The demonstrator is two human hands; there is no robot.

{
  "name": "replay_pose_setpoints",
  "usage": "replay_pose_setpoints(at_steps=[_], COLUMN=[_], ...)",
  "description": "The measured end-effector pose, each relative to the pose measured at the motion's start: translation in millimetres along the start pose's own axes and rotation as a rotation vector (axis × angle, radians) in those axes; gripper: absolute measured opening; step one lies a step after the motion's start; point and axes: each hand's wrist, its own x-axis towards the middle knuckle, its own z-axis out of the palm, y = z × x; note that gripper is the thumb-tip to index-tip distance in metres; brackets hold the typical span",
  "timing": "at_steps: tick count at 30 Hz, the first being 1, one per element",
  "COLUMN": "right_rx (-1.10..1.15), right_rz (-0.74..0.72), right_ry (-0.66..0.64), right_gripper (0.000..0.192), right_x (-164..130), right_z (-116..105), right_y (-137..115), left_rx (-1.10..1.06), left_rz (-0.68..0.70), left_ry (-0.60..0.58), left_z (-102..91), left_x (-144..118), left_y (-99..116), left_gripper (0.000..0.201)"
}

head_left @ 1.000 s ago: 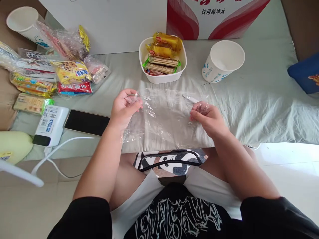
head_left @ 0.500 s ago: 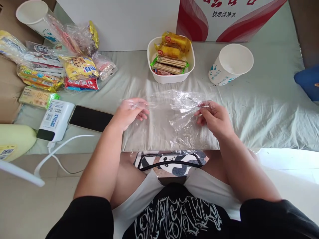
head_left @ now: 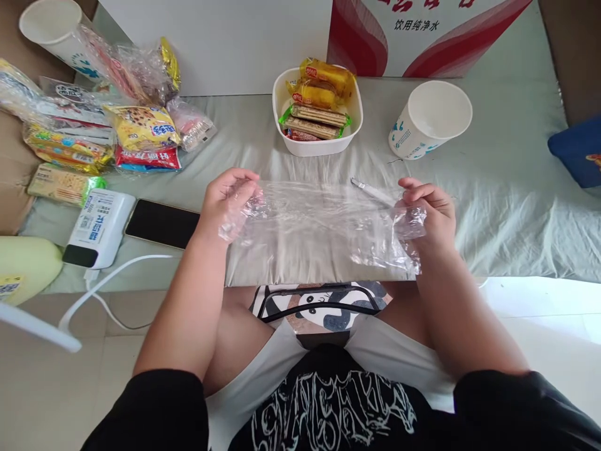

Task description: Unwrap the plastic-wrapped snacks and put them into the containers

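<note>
Hands at mid-frame stretch a clear crinkled plastic bag (head_left: 319, 225): left hand (head_left: 225, 203) and right hand (head_left: 429, 210) each pinch an end. Pulled harder, the thin film could tear or slip free.

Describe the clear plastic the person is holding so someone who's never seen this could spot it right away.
On the pale grey-green sheet, in front of the white square bowl of wrapped snacks, a crinkled transparent plastic bag is stretched flat between the left hand and right hand. Unlike the printed, filled snack packets piled to the left, it is see-through and looks empty.
</note>
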Motion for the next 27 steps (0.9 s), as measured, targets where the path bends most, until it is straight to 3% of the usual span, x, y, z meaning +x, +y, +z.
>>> replay_pose_setpoints(at_steps=[7,13,15,18,21,25,27], right_rx=[0.181,0.181,0.105,0.001,0.032,0.032,0.025], right_rz=[0.096,0.102,0.092,0.055,0.036,0.133,0.182], right_ry=[0.035,0.034,0.006,-0.057,-0.110,-0.256,-0.235], right_gripper=[0.031,0.030,0.036,0.043,0.043,0.039,0.032], right_x=[3,2,2,0,-4,-4,0], right_z=[-1,-2,-2,0,-5,-26,-32], right_y=[-3,-6,-7,-12,-20,-27,-25], left_rx=[-0.184,-0.225,-0.209,-0.082,0.011,-0.057,-0.085], left_rz=[-0.098,-0.195,-0.205,-0.169,-0.128,-0.139,-0.187], left_ry=[0.022,-0.021,-0.041,-0.069,-0.088,-0.090,-0.108], left_z=[8.6,0.6,-1.9,-0.9,1.9,-1.8,-4.0], left_x=[1,2,2,-1,-6,-5,-1], left_y=[4,7,6,7,10,14,13], left_gripper=[0.017,0.018,0.024,0.017,0.030,0.043,0.044])
